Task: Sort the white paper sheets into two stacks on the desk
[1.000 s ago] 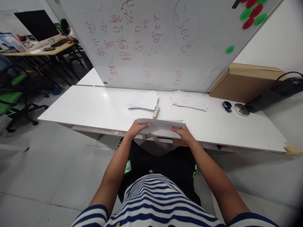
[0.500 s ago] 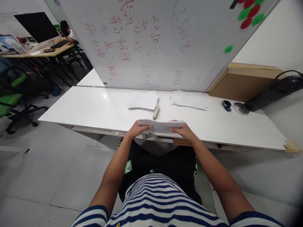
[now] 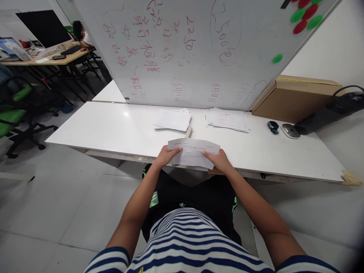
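Observation:
A printed paper [image 3: 193, 153] is held over the front edge of the white desk, its text side tilted up toward me. My left hand [image 3: 167, 155] grips its left side, thumb on top and fingers behind. On the opposite side my right hand [image 3: 220, 159] pinches it the same way. Whether it is one sheet or a few, I cannot tell. Just beyond the paper lies a small pale stapler-like object [image 3: 189, 132], partly covered by it. Two paper stacks rest farther back, a left stack [image 3: 172, 120] and a right stack [image 3: 227, 120].
A whiteboard [image 3: 196, 76] with red writing stands behind the white desk [image 3: 113, 129]. At the right are a cardboard box [image 3: 295, 99], a black cylindrical device [image 3: 330, 112], a dark watch-like item [image 3: 273, 127] and a grey rounded gadget [image 3: 290, 131]. Another person sits far left.
The paper has tilted so that its printed face now shows more fully, and it hides more of the pale object. Both hands keep their hold and have barely moved.

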`<state>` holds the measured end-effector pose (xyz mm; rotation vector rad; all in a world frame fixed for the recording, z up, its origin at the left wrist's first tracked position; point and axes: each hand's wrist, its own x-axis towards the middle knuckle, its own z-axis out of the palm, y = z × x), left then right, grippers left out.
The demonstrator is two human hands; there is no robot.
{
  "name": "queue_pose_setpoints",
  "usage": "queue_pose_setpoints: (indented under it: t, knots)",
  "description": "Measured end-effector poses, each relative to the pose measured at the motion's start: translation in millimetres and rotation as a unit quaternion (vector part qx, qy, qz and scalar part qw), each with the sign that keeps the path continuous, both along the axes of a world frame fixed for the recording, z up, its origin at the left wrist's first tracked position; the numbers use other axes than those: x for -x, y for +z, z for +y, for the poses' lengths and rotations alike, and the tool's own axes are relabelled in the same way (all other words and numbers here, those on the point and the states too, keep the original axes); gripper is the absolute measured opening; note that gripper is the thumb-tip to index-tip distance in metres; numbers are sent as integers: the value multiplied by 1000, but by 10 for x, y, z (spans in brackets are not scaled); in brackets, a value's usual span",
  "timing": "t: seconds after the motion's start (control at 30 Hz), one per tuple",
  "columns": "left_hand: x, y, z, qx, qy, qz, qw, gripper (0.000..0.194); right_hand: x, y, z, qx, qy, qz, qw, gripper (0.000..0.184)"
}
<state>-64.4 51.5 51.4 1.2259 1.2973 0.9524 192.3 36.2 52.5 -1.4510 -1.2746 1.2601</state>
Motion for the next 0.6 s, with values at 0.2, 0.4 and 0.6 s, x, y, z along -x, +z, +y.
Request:
queue_pose_setpoints:
  t: [0.2, 0.4, 0.6]
  knots:
    - [137, -149, -245, 189, 7, -92, 978, 55, 51, -128, -16, 84, 41, 23, 995, 65]
    - [-39, -433, -588, 276, 31, -230, 933, 56, 107, -3, 487, -177, 74, -284, 940, 47]
    - [-410, -522, -640, 345, -6, -276, 897, 55, 456, -38, 1133, -364, 364, -521, 681, 54]
